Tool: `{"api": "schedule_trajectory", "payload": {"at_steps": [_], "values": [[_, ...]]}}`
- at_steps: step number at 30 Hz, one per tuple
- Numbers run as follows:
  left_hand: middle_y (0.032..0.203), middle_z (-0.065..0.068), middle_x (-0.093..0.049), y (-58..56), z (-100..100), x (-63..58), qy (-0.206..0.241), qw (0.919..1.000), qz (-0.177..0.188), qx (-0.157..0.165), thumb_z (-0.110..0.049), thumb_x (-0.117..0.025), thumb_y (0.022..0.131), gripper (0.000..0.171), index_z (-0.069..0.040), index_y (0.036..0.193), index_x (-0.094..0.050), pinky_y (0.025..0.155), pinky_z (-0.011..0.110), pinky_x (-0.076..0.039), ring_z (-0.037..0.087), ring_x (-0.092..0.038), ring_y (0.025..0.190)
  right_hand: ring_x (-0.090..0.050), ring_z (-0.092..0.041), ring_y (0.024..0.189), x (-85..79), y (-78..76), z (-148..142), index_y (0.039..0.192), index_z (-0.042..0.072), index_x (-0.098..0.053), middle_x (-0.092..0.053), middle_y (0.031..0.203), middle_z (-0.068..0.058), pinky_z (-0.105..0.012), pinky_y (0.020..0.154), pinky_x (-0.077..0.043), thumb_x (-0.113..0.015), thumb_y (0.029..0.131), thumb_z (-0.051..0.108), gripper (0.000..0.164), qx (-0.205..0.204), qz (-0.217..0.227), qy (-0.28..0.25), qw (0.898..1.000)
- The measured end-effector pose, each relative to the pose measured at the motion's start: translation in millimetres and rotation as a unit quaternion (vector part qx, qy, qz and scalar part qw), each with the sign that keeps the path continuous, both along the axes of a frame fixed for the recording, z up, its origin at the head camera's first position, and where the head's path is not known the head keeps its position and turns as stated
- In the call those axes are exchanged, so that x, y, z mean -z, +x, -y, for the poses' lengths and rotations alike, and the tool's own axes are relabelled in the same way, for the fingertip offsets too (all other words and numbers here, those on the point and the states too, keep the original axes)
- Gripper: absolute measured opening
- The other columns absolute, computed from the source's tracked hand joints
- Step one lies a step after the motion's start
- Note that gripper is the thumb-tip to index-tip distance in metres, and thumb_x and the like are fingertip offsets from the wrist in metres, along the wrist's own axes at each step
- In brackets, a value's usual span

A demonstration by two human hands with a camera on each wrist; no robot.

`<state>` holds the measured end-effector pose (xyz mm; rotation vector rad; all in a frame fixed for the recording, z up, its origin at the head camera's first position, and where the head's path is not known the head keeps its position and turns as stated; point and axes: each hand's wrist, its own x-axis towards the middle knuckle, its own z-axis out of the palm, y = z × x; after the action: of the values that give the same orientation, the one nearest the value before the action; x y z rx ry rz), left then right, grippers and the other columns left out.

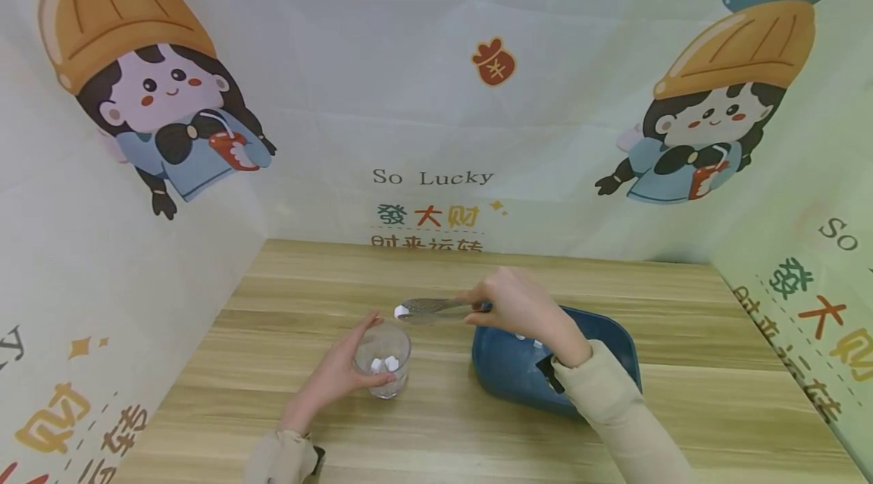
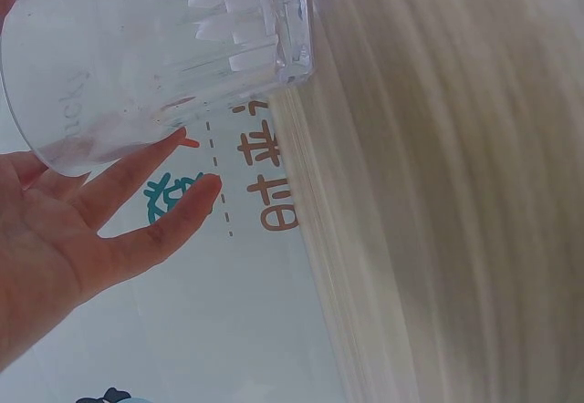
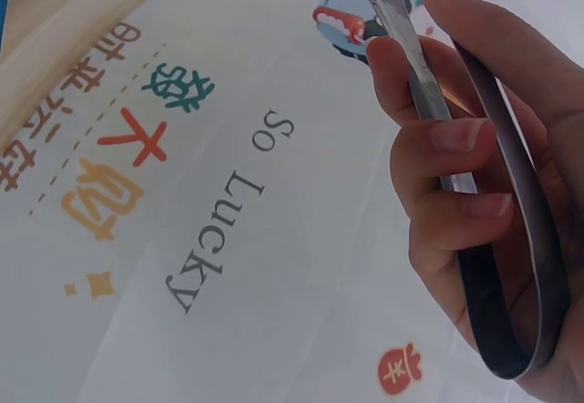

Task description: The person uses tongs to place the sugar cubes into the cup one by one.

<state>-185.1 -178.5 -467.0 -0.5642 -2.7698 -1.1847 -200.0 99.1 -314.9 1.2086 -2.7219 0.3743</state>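
Note:
A clear glass stands on the wooden table with several small white cubes at its bottom. My left hand holds it from the left, thumb across the near side and fingers behind. The left wrist view shows those fingers spread along the glass wall. In my right hand are metal tongs, gripped partway along their arms. Their perforated tips pinch one white cube, just above and right of the glass rim. The right wrist view shows the bent end of the tongs by the palm.
A dark blue bin stands right of the glass, under my right forearm, with a few white pieces inside. The wooden table meets a printed cloth backdrop at the back and on both sides.

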Motion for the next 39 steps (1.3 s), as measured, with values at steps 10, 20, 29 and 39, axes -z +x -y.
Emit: {"api": "schedule_trajectory", "payload": {"at_steps": [10,20,29,39], "values": [[0.134,0.012,-0.046,-0.5,-1,-0.3,0.001,0.9996,-0.026,0.008,-0.031,-0.080,0.060,0.100,-0.004,0.139,-0.026,0.101,0.054,-0.034,0.035,-0.043,0.121,-0.045,0.000,0.047,9.3,-1.2,15,0.087,0.019,-0.072,-0.067,0.066,0.007,-0.011,0.041,-0.029,-0.072,0.072,0.025,0.015,-0.013,-0.036,0.045,0.998],[0.134,0.013,-0.045,0.5,0,-0.8,-0.003,0.9995,-0.029,0.010,-0.033,-0.079,0.061,0.100,-0.005,0.139,-0.025,0.100,0.055,-0.035,0.036,-0.042,0.121,-0.050,-0.002,0.050,16.5,1.4,25,0.092,0.017,-0.072,-0.068,0.067,0.005,-0.012,0.043,-0.034,-0.073,0.072,0.023,0.022,-0.025,-0.014,0.055,0.998],[0.136,0.012,-0.044,-0.1,1,-0.2,-0.009,0.9999,-0.014,0.002,-0.036,-0.079,0.061,0.101,-0.006,0.140,-0.023,0.101,0.055,-0.034,0.036,-0.042,0.122,-0.049,0.000,0.050,19.1,3.0,28,0.092,0.017,-0.072,-0.067,0.067,0.006,-0.011,0.042,-0.033,-0.073,0.071,0.024,0.023,-0.024,-0.009,0.060,0.998],[0.136,0.012,-0.043,0.5,1,-1.3,-0.004,0.9999,-0.010,0.003,-0.034,-0.080,0.060,0.101,-0.007,0.140,-0.024,0.101,0.056,-0.033,0.037,-0.040,0.123,-0.049,-0.001,0.049,21.2,4.4,27,0.092,0.017,-0.072,-0.067,0.067,0.005,-0.010,0.041,-0.033,-0.074,0.071,0.025,0.023,-0.027,-0.003,0.053,0.998]]}}
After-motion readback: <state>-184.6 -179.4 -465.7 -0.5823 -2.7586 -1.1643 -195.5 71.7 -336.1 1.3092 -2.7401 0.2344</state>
